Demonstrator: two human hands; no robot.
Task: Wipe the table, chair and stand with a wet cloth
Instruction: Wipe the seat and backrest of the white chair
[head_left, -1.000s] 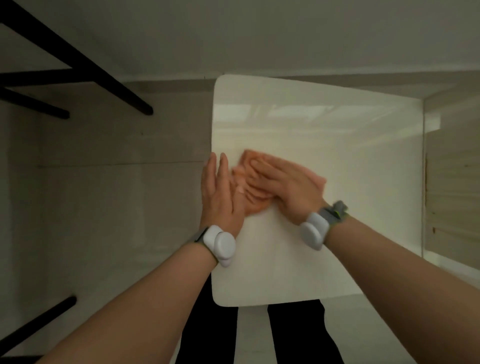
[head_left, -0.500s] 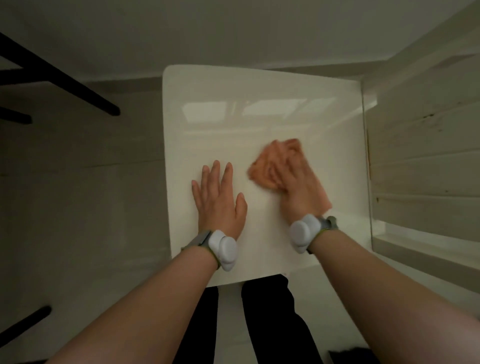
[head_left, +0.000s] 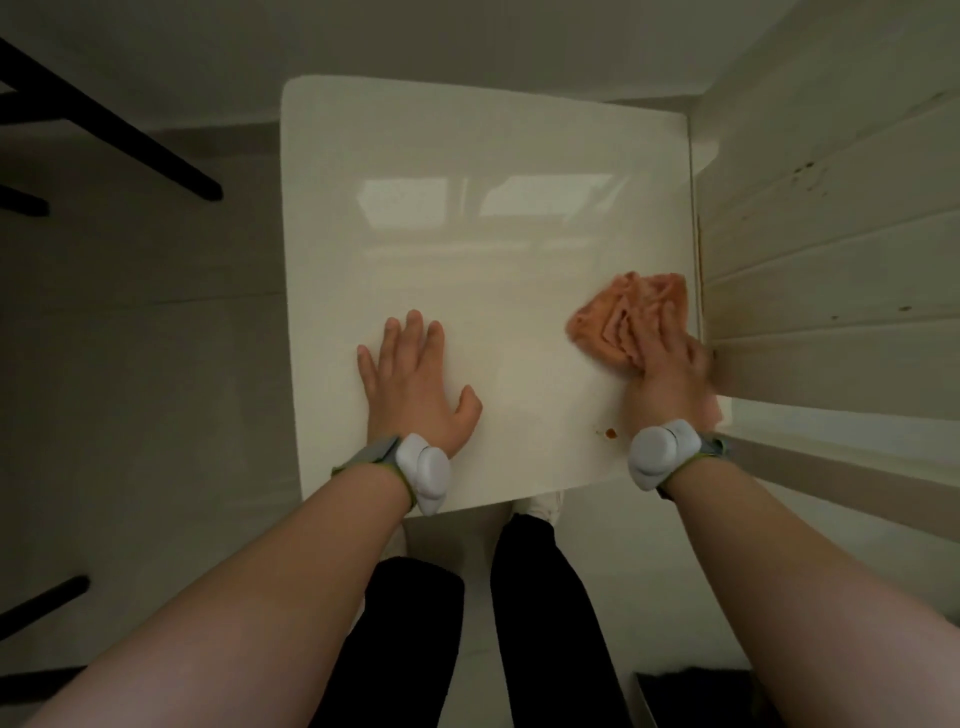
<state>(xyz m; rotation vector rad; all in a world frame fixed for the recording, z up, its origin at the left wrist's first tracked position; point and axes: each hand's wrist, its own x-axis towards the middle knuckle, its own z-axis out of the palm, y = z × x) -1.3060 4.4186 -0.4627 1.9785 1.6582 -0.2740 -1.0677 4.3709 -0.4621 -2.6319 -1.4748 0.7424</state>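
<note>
One table (head_left: 467, 156) — left hand (head_left: 415, 389) lying flat, fingers spread wide; right hand (head_left: 667, 379) pressing one orange cloth (head_left: 623, 312), bunching beyond its straight fingers.

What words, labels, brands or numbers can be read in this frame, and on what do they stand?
None can be read.
Table: plain glossy white, no print; the small reddish spot is a stain, not a mark.
Cloth: plain orange, no tag showing.
Wrist units: plain white, no logo visible.
Panels on the right: only dark specks, no lettering.
</note>
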